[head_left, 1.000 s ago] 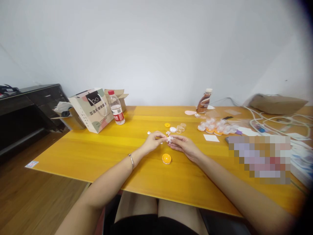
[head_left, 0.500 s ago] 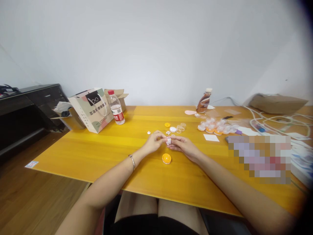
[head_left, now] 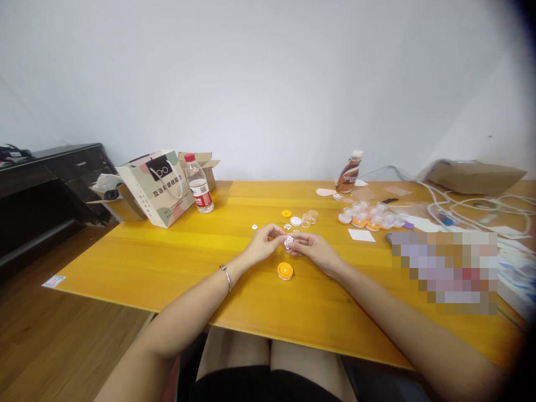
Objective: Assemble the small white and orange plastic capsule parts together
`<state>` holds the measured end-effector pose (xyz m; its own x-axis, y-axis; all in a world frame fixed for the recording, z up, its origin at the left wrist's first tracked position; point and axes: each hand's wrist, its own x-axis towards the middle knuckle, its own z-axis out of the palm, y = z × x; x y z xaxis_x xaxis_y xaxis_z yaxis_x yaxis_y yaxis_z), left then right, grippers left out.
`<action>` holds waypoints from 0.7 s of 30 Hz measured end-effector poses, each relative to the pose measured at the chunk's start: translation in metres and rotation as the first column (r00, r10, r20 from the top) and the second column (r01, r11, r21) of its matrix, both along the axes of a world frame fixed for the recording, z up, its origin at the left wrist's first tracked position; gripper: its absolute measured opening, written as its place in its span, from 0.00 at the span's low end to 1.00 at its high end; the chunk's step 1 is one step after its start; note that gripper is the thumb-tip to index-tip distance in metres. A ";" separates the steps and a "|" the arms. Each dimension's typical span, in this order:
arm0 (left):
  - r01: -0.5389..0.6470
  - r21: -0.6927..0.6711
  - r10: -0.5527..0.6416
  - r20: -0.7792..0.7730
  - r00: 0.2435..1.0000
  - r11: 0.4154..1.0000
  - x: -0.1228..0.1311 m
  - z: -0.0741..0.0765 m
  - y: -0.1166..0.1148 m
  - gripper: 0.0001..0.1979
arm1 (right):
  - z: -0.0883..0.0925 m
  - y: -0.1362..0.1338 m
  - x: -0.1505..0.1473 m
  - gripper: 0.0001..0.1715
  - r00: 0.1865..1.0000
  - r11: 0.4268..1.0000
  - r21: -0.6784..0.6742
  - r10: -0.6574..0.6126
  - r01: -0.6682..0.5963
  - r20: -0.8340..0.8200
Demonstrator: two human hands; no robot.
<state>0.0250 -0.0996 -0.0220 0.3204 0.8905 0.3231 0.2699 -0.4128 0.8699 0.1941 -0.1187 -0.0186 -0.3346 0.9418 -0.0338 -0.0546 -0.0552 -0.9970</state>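
Between my two hands is a small white openwork plastic piece (head_left: 288, 240), its exact kind too small to make out. My left hand (head_left: 268, 242) pinches it from the left, thumb and fingers closed. From the right, my right hand (head_left: 313, 249) grips the same piece with thumb and fingertips. Just nearer to me, an orange round part with a pale base (head_left: 285, 271) sits on the table. Beyond my fingers lie a yellow disc (head_left: 286, 213), a white disc (head_left: 295, 221), clear round covers (head_left: 310, 218) and a small white patterned piece (head_left: 287, 227). A little white part (head_left: 254, 226) rests left of them.
On the wooden table (head_left: 176, 262) stand a paper bag (head_left: 161, 192), a water bottle (head_left: 199, 187) and a brown drink bottle (head_left: 349, 174). Right of my hands are several clear-topped orange and white assemblies (head_left: 372, 216), a white card (head_left: 361, 235), and white cables (head_left: 444, 204).
The white openwork piece has tilted slightly between my fingertips, and my right fingers have shifted a little around it. Everything on the table stays in place.
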 end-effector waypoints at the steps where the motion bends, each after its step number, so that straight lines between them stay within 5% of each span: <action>1: 0.022 -0.020 -0.021 0.023 1.000 1.000 0.000 -0.001 0.000 0.09 | 0.000 0.000 0.000 0.18 1.000 1.000 0.004 -0.004 0.004 0.005; 7: 0.121 -0.085 -0.109 0.128 0.986 0.989 0.000 -0.004 0.002 0.12 | 0.002 -0.001 -0.001 0.16 1.000 0.999 0.042 -0.023 0.022 0.017; 21: 0.153 -0.116 -0.125 0.215 0.969 0.981 0.003 -0.001 -0.002 0.15 | -0.001 0.001 0.000 0.18 0.998 0.992 0.126 -0.009 0.002 0.058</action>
